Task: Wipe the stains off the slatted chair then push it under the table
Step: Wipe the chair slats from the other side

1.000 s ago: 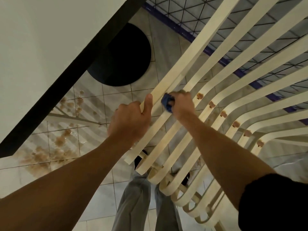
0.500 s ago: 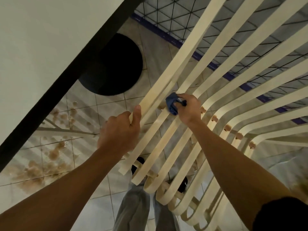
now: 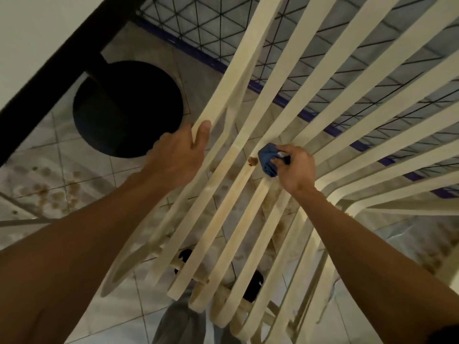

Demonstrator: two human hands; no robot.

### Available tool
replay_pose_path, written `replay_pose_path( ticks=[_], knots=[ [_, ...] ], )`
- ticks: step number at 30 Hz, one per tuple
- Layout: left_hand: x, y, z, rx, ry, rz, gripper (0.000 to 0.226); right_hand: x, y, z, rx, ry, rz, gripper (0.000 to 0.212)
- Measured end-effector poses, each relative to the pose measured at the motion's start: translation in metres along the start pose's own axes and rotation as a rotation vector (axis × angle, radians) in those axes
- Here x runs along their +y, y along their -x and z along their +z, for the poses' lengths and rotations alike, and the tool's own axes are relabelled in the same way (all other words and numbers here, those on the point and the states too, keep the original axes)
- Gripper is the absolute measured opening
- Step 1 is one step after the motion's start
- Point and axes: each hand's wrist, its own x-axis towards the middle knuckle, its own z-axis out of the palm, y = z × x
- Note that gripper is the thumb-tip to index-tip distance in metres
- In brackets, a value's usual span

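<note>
A cream slatted chair (image 3: pixel 293 100) fills the middle and right of the view, its curved slats running from top right down to bottom centre. My left hand (image 3: pixel 178 157) grips the outermost left slat, thumb on top. My right hand (image 3: pixel 295 167) pinches a bunched blue cloth (image 3: pixel 267 160) against a slat at the bend. A brown stain (image 3: pixel 252 160) sits just left of the cloth, and faint brownish smears run down the slat below it. The white table (image 3: pixel 44 36) with its black edge is at the upper left.
The table's round black base (image 3: pixel 129 108) stands on the tiled floor left of the chair. Brown spots (image 3: pixel 49 192) mark the tiles at left. A tiled strip with a blue border (image 3: pixel 273 95) lies behind the slats. My legs and shoes (image 3: pixel 253 284) show below.
My left hand has slid up the outer slat. My right hand with the blue cloth has shifted slightly; the row of brown stains to its right is hidden or gone from view as the camera moved.
</note>
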Motion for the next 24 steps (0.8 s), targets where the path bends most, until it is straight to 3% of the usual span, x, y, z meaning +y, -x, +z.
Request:
replay_pose_path(
  ticks=[4, 12, 17, 21, 24],
  knots=[
    [0.005, 0.004, 0.002, 0.091, -0.123, 0.018, 0.060, -0.014, -0.006, 0.010, -0.003, 0.116, -0.090, 0.032],
    [0.008, 0.004, -0.001, 0.082, -0.168, 0.034, 0.054, -0.030, -0.016, 0.031, -0.108, 0.468, -0.131, 0.044],
    [0.011, 0.005, -0.002, 0.070, -0.149, 0.046, 0.041, -0.051, -0.013, 0.041, -0.160, 0.559, -0.203, 0.027],
    [0.010, 0.004, -0.001, 0.075, -0.154, 0.035, 0.057, -0.069, -0.005, 0.063, -0.180, 0.584, -0.302, 0.023],
    [0.003, 0.001, 0.002, 0.084, -0.182, 0.035, 0.068, -0.064, -0.003, 0.059, -0.198, 0.528, -0.253, 0.028]
  ],
)
